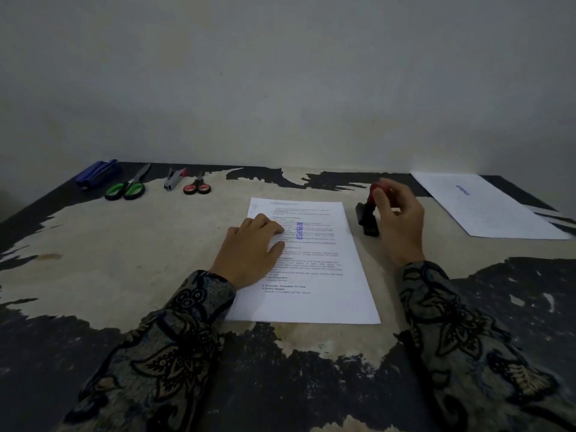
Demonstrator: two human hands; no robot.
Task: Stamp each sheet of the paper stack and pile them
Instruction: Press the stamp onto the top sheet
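Observation:
A printed paper stack [314, 275] lies in the middle of the table, its top sheet bearing a blue stamp mark [300, 231]. My left hand [252, 249] rests flat on the sheet's left side, fingers straight. To the right of the stack, my right hand [397, 219] holds the red knob of a black-bodied stamp [369, 218], which stands on the table just off the paper. At the far right lies a separate stamped sheet [486, 205] with a blue mark.
Along the back left sit a blue stapler [98, 173], green-handled scissors [127, 188], a staple remover [173, 179] and red-handled scissors [198, 187]. The worn table [124, 260] ends at a grey wall behind.

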